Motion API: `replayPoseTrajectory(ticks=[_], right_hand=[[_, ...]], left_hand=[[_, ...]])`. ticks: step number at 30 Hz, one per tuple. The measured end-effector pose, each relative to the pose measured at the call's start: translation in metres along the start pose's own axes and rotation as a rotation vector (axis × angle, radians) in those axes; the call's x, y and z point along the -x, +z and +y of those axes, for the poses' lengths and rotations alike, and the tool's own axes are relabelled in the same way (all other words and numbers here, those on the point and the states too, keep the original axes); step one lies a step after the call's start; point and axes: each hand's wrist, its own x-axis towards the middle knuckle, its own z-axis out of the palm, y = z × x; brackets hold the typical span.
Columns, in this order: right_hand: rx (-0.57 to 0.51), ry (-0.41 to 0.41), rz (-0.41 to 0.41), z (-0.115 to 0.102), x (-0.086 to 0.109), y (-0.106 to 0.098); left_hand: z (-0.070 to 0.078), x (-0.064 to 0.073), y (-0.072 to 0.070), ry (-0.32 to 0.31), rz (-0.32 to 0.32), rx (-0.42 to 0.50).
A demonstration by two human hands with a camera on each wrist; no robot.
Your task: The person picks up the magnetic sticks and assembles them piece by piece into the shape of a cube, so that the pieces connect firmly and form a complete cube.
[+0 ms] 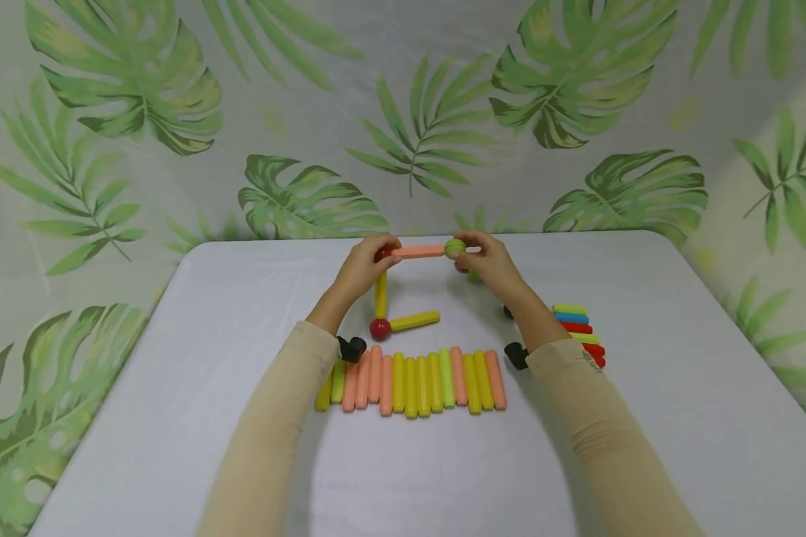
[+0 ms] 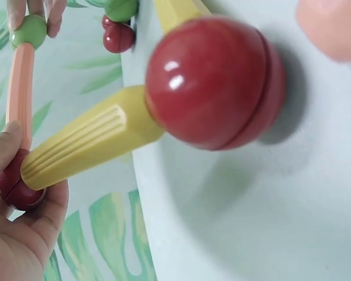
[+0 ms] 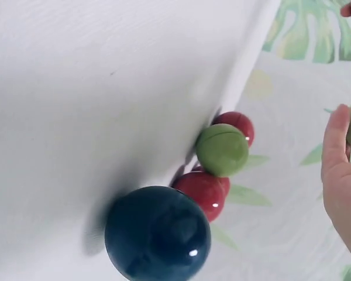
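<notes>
In the head view my left hand (image 1: 368,267) grips a red ball (image 2: 23,181) at the left end of a salmon-pink stick (image 1: 419,252). The stick's other end meets a green ball (image 1: 454,247), which my right hand (image 1: 490,265) pinches between thumb and fingers. From the red ball a yellow stick (image 2: 93,137) runs down to a second red ball (image 1: 380,329) by the table. Another yellow stick (image 1: 414,321) sticks out of that lower ball toward the right.
Nearer me lies a row of pink, yellow and lime sticks (image 1: 411,384). More coloured sticks (image 1: 573,318) lie beyond my right forearm. The right wrist view shows a dark blue ball (image 3: 158,234), a green ball (image 3: 222,149) and red balls (image 3: 200,193) near the table's far edge.
</notes>
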Motion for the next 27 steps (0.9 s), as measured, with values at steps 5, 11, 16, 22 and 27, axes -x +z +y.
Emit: replayPoseTrajectory(ticks=[5, 11, 16, 22, 27], right_hand=[[0.146, 0.023, -0.04, 0.001, 0.004, -0.006], [0.529, 0.044, -0.148, 0.006, 0.031, -0.039], [0.71, 0.147, -0.293, 0.016, 0.059, -0.065], [0.801, 0.227, -0.369, 0.024, 0.073, -0.074], [0.801, 0.22, -0.303, 0.024, 0.075, -0.073]], left_hand=[[-0.01, -0.005, 0.005, -0.035, -0.054, -0.027], [-0.019, -0.01, 0.012, -0.062, -0.115, -0.082], [-0.024, -0.011, 0.018, -0.11, -0.136, -0.115], [-0.029, -0.009, 0.027, -0.168, -0.177, -0.144], [-0.028, -0.008, 0.031, -0.179, -0.169, -0.208]])
